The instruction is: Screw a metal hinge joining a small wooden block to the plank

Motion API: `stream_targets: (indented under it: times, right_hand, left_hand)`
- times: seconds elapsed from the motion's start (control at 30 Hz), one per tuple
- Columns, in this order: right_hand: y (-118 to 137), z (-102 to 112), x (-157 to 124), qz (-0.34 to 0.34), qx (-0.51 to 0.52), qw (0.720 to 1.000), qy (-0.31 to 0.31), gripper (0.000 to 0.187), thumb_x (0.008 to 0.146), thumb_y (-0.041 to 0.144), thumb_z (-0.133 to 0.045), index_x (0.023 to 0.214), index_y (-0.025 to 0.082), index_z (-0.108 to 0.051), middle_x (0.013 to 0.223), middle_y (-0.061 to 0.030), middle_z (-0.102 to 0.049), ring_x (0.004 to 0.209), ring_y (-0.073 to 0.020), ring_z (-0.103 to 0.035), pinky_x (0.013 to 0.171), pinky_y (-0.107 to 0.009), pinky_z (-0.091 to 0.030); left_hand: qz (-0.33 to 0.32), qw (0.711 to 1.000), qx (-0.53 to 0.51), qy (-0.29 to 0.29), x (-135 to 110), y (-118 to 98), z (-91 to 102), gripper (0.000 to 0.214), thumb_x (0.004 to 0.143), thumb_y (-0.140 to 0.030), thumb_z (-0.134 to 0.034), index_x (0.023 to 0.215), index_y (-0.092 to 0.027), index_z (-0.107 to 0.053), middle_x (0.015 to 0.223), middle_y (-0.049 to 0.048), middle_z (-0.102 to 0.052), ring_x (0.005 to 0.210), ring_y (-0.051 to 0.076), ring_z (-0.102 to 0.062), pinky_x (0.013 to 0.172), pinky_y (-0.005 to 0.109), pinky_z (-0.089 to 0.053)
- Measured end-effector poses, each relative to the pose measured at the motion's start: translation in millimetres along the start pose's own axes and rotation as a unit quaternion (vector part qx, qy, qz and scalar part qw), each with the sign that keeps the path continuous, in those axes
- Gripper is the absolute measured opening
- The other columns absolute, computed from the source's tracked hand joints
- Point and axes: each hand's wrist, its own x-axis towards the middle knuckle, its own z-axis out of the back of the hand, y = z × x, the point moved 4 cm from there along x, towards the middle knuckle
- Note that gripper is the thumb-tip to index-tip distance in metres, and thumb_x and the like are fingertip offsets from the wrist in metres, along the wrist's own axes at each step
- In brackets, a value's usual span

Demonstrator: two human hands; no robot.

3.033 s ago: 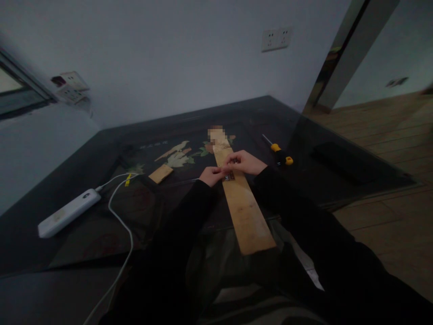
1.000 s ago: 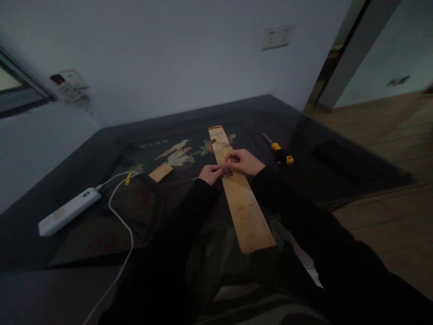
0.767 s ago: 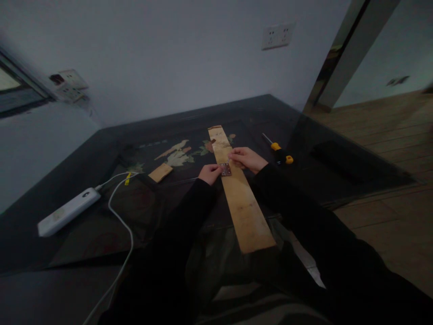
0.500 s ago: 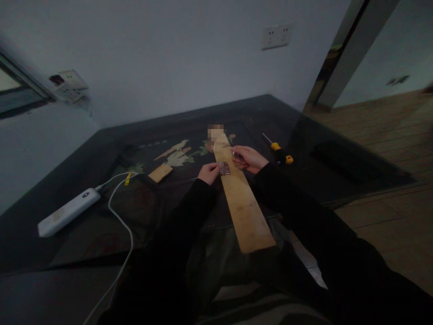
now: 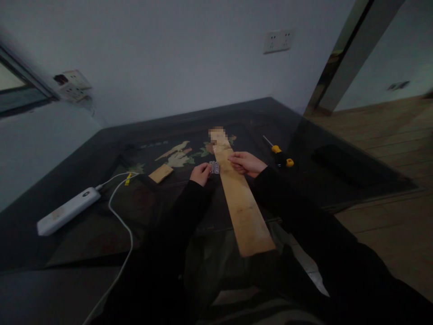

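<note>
Altogether one hinge (image 5: 214, 167) in left hand (image 5: 200, 174), one screwdriver (image 5: 278, 151).

Reaches forward with both dark-sleeved arms (image 5: 314, 219), angling them inward from either side. Pinches with the left hand (image 5: 200, 174), pointing it rightward. Curls the right hand (image 5: 249, 164) nearly opposite, drawing its fingertips (image 5: 233, 158) together and turning them leftward. Leaves a gap between the two.
</note>
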Motion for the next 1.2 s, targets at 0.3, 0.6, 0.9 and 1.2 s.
stream_targets:
  times: [0.3, 0.6, 0.9, 1.2]
  right_hand:
    - [-1, 3, 2, 0.013, -0.046, 0.999, -0.017, 0.021, 0.077, 0.03, -0.064, 0.087, 0.015, -0.052, 0.048, 0.0114, -0.029, 0.038, -0.0022, -0.021, 0.039, -0.018, -0.007]
    - [13, -11, 8, 0.096, -0.217, 0.969, -0.071, 0.019, 0.082, 0.03, -0.053, 0.084, 0.012, -0.059, 0.054, 0.0071, -0.039, 0.046, -0.005, -0.031, 0.046, -0.02, -0.022]
    - [20, -106, 25, 0.103, -0.555, 0.818, 0.11, 0.022, 0.081, 0.008, -0.047, 0.094, 0.014, -0.065, 0.095, -0.0067, -0.066, 0.084, -0.0139, -0.059, 0.071, -0.023, -0.041]
    - [-25, -193, 56, 0.089, -0.64, 0.741, 0.183, 0.025, 0.08, 0.016, -0.049, 0.099, 0.015, -0.066, 0.112, -0.0128, -0.066, 0.102, -0.0277, -0.063, 0.077, -0.036, -0.05]
  left_hand:
    - [0.031, 0.993, 0.103, -0.057, -22, 63, 92.1, 0.031, 0.08, -0.043, -0.043, 0.069, -0.017, -0.056, 0.061, -0.0007, -0.053, 0.066, 0.016, -0.049, 0.063, 0.025, -0.035]
    - [0.076, 0.946, 0.281, -0.145, -65, 92, 157.9, 0.036, 0.08, -0.043, -0.04, 0.075, -0.017, -0.064, 0.067, 0.0022, -0.061, 0.073, 0.02, -0.057, 0.063, 0.024, -0.037]
    - [0.096, 0.919, 0.338, -0.178, -67, 104, 172.6, 0.029, 0.077, -0.039, -0.046, 0.067, -0.019, -0.064, 0.074, 0.0055, -0.063, 0.077, 0.022, -0.058, 0.065, 0.026, -0.04]
    - [0.151, 0.882, 0.422, -0.146, -65, 115, 173.9, 0.034, 0.081, -0.046, -0.043, 0.076, -0.02, -0.064, 0.084, 0.0059, -0.059, 0.082, 0.021, -0.058, 0.066, 0.028, -0.041]
